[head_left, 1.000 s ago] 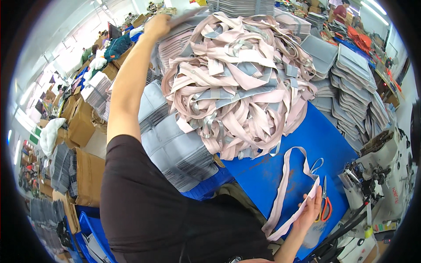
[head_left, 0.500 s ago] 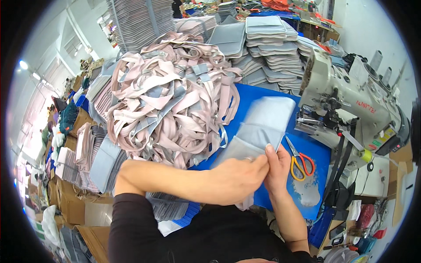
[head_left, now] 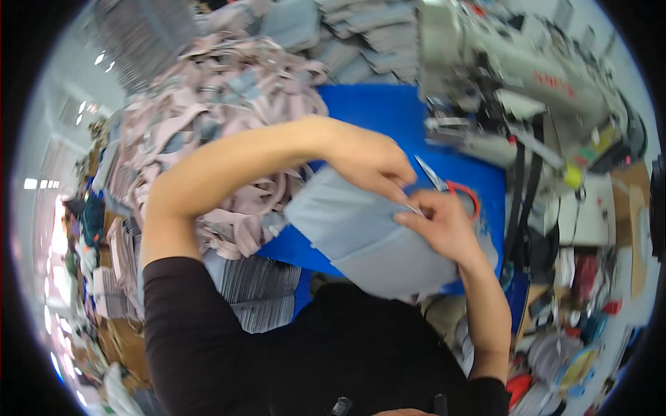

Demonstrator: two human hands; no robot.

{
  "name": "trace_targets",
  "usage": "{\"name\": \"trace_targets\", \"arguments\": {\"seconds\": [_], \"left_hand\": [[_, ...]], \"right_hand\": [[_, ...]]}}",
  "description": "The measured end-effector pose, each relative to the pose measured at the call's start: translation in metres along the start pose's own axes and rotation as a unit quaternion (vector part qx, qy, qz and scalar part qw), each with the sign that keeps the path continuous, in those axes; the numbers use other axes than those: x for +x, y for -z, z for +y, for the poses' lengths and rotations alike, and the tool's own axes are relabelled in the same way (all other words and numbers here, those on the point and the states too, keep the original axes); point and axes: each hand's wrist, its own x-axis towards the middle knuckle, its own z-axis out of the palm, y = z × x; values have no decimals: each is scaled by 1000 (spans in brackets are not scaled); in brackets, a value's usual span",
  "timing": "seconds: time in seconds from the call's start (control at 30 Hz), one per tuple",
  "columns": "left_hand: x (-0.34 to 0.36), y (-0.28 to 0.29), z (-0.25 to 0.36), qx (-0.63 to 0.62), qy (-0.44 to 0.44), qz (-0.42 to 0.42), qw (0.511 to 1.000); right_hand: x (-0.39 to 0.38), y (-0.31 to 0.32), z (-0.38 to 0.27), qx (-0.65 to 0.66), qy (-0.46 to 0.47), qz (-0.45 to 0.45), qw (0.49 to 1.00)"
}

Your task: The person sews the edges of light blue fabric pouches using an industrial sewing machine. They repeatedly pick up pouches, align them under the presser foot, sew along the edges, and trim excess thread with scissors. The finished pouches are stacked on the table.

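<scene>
A flat grey fabric piece [head_left: 361, 253] with a pocket-like seam across it lies tilted over the blue board [head_left: 361, 111]. My left hand [head_left: 378, 166] pinches its upper right edge from above, with the wrist bent. My right hand [head_left: 433, 222] grips the same edge just below, thumb on the face of the piece. Scissors [head_left: 462, 195] with red and orange handles rest behind my right hand, partly hidden. A large heap of pink and grey zipper strips [head_left: 215, 90] sits left of the board, behind my left arm. The picture is blurred by motion.
A white industrial sewing machine [head_left: 527, 62] stands at the board's back right. Stacks of grey pieces [head_left: 361, 35] are at the back, another stack [head_left: 257, 291] below the board's left edge. Cardboard boxes [head_left: 121, 333] are at lower left, spools and small items [head_left: 555, 353] at lower right.
My left hand came down from the far stack with a grey piece to meet my right hand. The piece has since swung lower and flatter. The pink strip earlier in my right hand is hidden.
</scene>
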Motion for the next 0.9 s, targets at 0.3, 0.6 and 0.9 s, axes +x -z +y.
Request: {"name": "trace_targets", "arguments": {"seconds": [0.3,0.6,0.9], "left_hand": [[-30,-23,-26,-76,39,193,978],[-35,-17,-24,-137,113,213,961],[-40,-21,-28,-153,94,244,953]], "right_hand": [[-2,-10,44,201,7,39,979],[-9,-3,42,133,-44,46,989],[-16,-7,40,231,-36,36,972]]}}
